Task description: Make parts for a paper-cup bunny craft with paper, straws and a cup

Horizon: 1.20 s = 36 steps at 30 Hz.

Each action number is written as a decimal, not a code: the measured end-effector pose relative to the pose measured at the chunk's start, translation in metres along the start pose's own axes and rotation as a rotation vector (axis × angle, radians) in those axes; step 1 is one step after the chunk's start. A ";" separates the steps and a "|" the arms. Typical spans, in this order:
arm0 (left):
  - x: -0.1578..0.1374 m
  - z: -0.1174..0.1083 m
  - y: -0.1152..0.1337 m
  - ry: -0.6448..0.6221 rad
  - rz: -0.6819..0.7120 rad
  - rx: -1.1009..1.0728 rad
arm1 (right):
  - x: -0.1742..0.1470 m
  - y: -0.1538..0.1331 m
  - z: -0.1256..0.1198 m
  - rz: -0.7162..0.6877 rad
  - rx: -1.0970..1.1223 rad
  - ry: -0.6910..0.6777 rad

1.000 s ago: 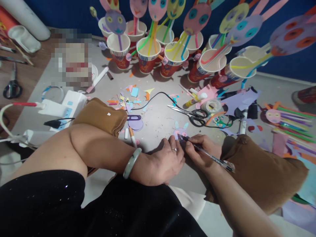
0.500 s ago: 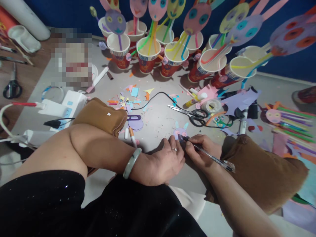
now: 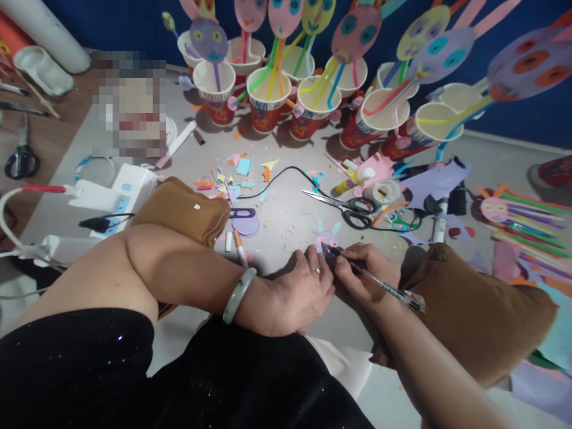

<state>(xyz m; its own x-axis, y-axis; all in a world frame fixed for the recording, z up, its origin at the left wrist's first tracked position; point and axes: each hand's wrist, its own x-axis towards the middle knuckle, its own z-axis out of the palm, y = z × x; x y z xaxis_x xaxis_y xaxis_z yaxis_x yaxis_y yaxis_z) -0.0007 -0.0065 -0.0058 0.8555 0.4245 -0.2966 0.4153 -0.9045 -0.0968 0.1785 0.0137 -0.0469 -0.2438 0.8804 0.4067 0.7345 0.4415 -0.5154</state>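
Note:
A small purple paper rabbit face with light-blue ears and pink eyes lies flat on the grey table. My left hand, with a ring and a jade bangle, rests flat with its fingertips at the face's lower edge. Pinched in my right hand is a pen with a clear barrel, its dark tip on or just above the purple paper. Scissors with black handles lie slightly open beyond the face. Left of it is a purple paper oval.
Several paper cups holding straws topped with paper animal faces line the back. Paper scraps, a tape roll and a black cable cross the middle. Brown cushions flank my arms. A power strip stands left, coloured straws right.
The pen tip has shifted very slightly on the face. My left hand stays in place, and the things around look the same.

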 end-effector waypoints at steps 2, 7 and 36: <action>0.000 0.000 0.000 0.003 -0.009 -0.004 | -0.001 0.001 0.000 0.012 0.010 0.000; 0.000 -0.002 -0.001 -0.013 0.007 -0.011 | -0.002 0.001 0.001 0.025 0.004 0.016; 0.000 -0.001 -0.001 0.001 -0.005 -0.009 | -0.002 0.000 0.001 0.058 0.003 0.007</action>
<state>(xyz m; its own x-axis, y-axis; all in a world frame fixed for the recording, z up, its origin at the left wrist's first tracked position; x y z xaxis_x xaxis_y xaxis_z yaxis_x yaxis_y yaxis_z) -0.0009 -0.0059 -0.0045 0.8536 0.4292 -0.2952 0.4225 -0.9019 -0.0898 0.1780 0.0123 -0.0483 -0.1962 0.9035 0.3811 0.7453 0.3900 -0.5407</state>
